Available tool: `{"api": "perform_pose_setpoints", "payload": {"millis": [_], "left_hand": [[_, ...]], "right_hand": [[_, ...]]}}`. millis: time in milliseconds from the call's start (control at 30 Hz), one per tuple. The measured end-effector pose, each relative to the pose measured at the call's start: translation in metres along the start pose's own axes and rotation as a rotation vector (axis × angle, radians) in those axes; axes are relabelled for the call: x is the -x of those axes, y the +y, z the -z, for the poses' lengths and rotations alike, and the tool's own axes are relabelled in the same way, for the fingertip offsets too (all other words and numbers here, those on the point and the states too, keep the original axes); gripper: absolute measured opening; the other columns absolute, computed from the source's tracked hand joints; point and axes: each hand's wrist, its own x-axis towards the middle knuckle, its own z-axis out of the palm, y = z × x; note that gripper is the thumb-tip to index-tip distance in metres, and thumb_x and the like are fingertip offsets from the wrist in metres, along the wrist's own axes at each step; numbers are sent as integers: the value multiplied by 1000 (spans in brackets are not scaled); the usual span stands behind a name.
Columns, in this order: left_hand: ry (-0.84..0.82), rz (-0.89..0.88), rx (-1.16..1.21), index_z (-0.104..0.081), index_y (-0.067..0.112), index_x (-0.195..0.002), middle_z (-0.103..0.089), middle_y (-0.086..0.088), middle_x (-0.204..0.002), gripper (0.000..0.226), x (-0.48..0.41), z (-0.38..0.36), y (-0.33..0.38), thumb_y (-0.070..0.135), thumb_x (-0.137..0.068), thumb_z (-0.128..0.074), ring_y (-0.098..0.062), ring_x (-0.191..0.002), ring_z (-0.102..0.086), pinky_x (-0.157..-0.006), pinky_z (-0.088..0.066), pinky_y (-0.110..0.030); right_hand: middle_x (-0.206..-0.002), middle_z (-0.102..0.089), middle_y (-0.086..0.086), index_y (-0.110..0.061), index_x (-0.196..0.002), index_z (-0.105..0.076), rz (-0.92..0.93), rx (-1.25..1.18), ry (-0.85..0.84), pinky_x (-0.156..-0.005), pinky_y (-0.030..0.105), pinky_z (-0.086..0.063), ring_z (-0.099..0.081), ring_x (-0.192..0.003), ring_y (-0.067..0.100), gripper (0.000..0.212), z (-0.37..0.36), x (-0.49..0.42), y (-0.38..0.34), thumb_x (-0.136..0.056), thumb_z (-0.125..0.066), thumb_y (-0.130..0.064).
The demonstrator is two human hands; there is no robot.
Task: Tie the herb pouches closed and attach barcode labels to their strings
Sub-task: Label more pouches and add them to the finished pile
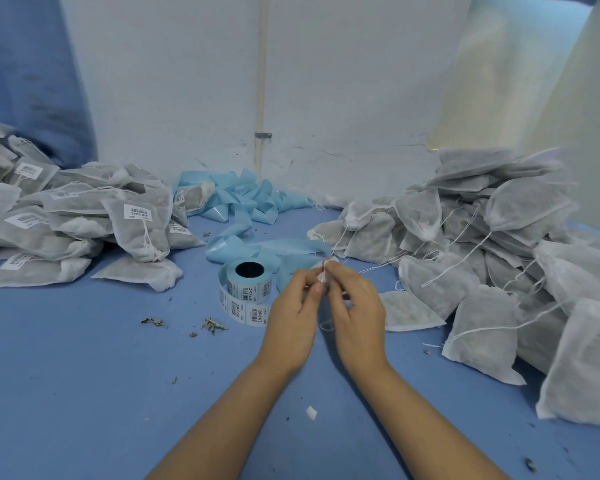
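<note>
Fingers (pixel 321 277) of both hands pinching small white piece, likely label on string, above worktop (pixel 84 375) centre. Pouch (pixel 409 311) lies just right; label roll (pixel 246 284) just left. Risk: label sticks crooked or to fingers if pinch slips.

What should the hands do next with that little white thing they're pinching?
Probably press it shut around the string. Both the left hand and right hand pinch a small white paper label above the blue table, beside the roll of barcode labels.
</note>
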Motion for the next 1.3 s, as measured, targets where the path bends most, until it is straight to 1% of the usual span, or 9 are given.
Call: {"api": "perform_pose_setpoints", "payload": {"millis": [100, 200, 400, 467, 567, 733, 1033, 1200, 1300], "left_hand": [[-98, 68, -28, -57, 17, -90, -66, 12, -86, 15, 4, -3, -2, 14, -99, -46, 5, -77, -59, -73, -45, -13], [-158, 110, -77, -55, 5, -91, -64, 5, -82, 15, 5, -5, -4, 14, -99, -45, -3, -72, -56, -76, -46, -24], [-102, 143, -8, -49, 11, -89, -66, 0, -83, 17, 2, -4, -4, 19, -101, -41, 1, -69, -62, -65, -48, -15], [-63, 126, 13, -47, 16, -88, -66, -4, -83, 17, 2, -4, -4, 21, -102, -39, -1, -64, -62, -59, -46, -13], [42, 98, 9, -46, 25, -88, -68, 6, -78, 16, 2, -3, -4, 25, -102, -38, -14, -64, -65, -62, -53, -28], [173, 56, -8, -45, 27, -88, -64, 5, -62, 15, 1, -1, -5, 27, -102, -39, -5, -49, -59, -50, -44, -16], [202, -47, -190, -47, 32, -87, -62, 2, -63, 13, 4, -2, -7, 33, -99, -44, -10, -54, -61, -57, -47, -28], [155, -43, -62, -55, 24, -88, -64, 9, -67, 13, 4, -2, -3, 20, -99, -49, -4, -50, -56, -52, -43, -14], [139, -18, 28, -56, 22, -89, -68, 14, -81, 12, 4, -2, -2, 17, -98, -49, 1, -66, -63, -58, -45, -9]], "right_hand": [[-92, -64, -21, -28, -99, -69, -147, -169, 103, -87, 35, -49, -59, -96, 12, 25, 2, -2, 0, -91, -60, -6], [-93, -69, -4, -21, -98, -72, -303, -301, 126, -86, 40, -51, -63, -91, 22, 20, 3, -5, 3, -89, -63, -6], [-77, -74, -8, -22, -81, -74, -436, -485, 154, -67, 13, -49, -66, -73, 3, 15, 5, -9, 8, -82, -72, -7], [-74, -73, -11, -22, -76, -73, -433, -497, 142, -65, 10, -47, -66, -69, 0, 17, 5, -10, 8, -81, -72, -6], [-72, -73, -10, -26, -71, -73, -400, -484, 77, -64, 11, -48, -65, -67, 1, 21, 4, -10, 5, -80, -73, -7], [-80, -73, -10, -30, -73, -75, -299, -379, -23, -75, 24, -50, -66, -85, 17, 19, 1, -6, 2, -79, -75, -12], [-76, -68, -17, -33, -73, -72, -108, -182, -62, -73, 17, -42, -58, -87, 12, 19, 2, -2, -1, -80, -75, -15], [-77, -64, -16, -29, -73, -69, -145, -175, -84, -75, 22, -44, -55, -85, 8, 19, 0, -2, -2, -79, -75, -12], [-81, -63, -6, -23, -72, -66, -245, -258, -83, -72, 32, -49, -59, -81, 19, 18, 0, -3, -2, -80, -74, -10]]}}
